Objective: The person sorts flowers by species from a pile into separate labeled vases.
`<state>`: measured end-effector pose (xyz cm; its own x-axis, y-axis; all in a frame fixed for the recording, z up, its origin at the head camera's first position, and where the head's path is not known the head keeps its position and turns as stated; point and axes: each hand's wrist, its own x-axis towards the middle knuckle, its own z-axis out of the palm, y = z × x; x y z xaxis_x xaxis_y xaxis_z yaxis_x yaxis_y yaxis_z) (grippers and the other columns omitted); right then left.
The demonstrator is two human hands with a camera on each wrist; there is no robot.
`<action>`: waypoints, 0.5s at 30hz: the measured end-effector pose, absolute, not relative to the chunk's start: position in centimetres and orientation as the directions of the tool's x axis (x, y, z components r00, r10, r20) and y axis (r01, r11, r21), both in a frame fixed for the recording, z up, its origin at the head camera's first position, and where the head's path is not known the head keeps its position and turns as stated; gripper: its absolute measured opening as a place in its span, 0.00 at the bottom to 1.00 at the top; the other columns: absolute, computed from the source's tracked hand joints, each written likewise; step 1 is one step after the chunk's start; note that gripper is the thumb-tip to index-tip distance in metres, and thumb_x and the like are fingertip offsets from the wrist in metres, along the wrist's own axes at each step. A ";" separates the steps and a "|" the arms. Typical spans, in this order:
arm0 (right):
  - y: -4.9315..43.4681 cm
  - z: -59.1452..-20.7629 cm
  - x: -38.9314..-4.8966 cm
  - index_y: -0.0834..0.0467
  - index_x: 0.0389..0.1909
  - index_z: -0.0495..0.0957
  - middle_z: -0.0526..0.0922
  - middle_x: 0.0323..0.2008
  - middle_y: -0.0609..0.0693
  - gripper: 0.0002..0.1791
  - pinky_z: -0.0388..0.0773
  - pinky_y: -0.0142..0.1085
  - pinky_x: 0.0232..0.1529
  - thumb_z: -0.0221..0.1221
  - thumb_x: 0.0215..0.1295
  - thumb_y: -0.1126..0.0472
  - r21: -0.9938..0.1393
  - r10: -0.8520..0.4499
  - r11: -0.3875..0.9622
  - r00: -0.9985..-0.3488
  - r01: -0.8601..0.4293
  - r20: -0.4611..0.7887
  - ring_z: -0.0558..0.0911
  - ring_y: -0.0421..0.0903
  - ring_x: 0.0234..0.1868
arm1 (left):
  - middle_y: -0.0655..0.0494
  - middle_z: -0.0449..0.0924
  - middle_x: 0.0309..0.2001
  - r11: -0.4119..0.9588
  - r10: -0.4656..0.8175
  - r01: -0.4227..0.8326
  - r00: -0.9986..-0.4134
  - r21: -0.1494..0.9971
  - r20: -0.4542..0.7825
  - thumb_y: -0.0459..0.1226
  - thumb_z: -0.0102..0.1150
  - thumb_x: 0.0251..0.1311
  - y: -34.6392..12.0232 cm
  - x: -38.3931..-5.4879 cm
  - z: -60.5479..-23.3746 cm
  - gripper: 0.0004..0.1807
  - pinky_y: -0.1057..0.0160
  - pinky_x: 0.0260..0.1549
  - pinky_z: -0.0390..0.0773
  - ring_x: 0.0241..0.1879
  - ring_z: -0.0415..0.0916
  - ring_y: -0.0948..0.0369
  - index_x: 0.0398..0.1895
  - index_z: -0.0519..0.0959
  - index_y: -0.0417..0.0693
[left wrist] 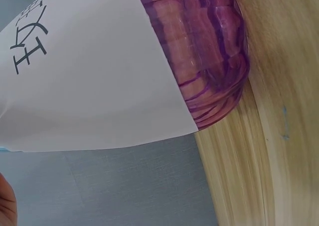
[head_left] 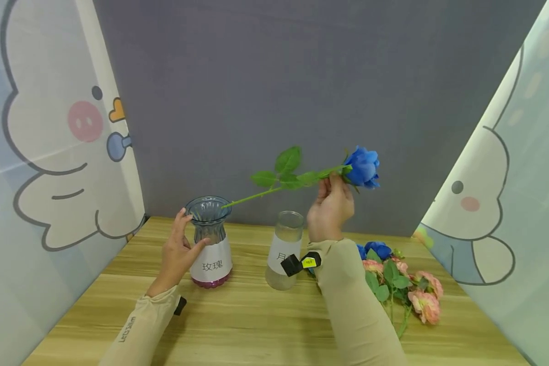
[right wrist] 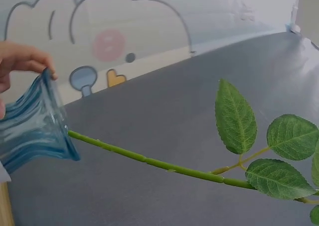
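My right hand pinches an artificial blue rose just below its bloom. Its green stem slants down to the left, leaves along it, and its cut end is at the rim of a fluted glass vase. Blue at the top and purple at the base, the vase wears a white paper label with Chinese characters. My left hand holds the vase from its left side, fingers at the rim and thumb against the neck. Only a bit of that hand shows in the left wrist view.
A clear glass vase with a white label stands right of the blue one, partly behind my right wrist. Pink flowers and more blue blooms lie on the wooden table at the right. A grey panel closes off the back.
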<state>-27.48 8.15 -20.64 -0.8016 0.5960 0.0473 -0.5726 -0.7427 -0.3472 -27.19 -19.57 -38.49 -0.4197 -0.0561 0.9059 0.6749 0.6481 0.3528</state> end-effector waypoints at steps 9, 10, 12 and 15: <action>6.0 -20.2 -27.5 0.63 0.19 0.72 0.75 0.23 0.52 0.13 0.77 0.29 0.27 0.58 0.58 0.78 -0.438 0.591 -0.676 -0.791 -0.592 0.158 0.76 0.41 0.20 | 0.29 0.60 0.65 0.630 -0.060 0.691 -0.411 0.353 0.910 0.56 0.57 0.58 -19.4 -27.4 -38.7 0.38 0.74 0.16 0.63 0.19 0.58 0.74 0.58 0.66 0.33; 5.7 -20.2 -27.4 0.63 0.19 0.72 0.75 0.24 0.52 0.12 0.78 0.30 0.27 0.58 0.58 0.79 -0.449 0.586 -0.669 -0.792 -0.592 0.171 0.76 0.41 0.19 | 0.29 0.60 0.65 0.629 -0.060 0.693 -0.409 0.353 0.911 0.55 0.58 0.58 -19.4 -27.5 -38.7 0.37 0.74 0.16 0.63 0.19 0.58 0.73 0.58 0.66 0.33; 5.2 -20.1 -27.4 0.63 0.19 0.73 0.75 0.24 0.52 0.12 0.78 0.30 0.27 0.58 0.57 0.79 -0.470 0.573 -0.660 -0.797 -0.587 0.190 0.77 0.41 0.19 | 0.29 0.61 0.65 0.628 -0.063 0.694 -0.405 0.352 0.912 0.54 0.59 0.59 -19.4 -27.5 -38.7 0.36 0.73 0.16 0.63 0.19 0.58 0.73 0.58 0.66 0.33; 4.7 -20.0 -27.5 0.63 0.18 0.73 0.75 0.24 0.53 0.13 0.78 0.30 0.28 0.58 0.56 0.79 -0.480 0.570 -0.649 -0.795 -0.591 0.208 0.76 0.42 0.19 | 0.29 0.62 0.64 0.631 -0.065 0.694 -0.398 0.347 0.915 0.55 0.57 0.59 -19.4 -27.6 -38.7 0.36 0.73 0.16 0.63 0.18 0.58 0.72 0.57 0.67 0.34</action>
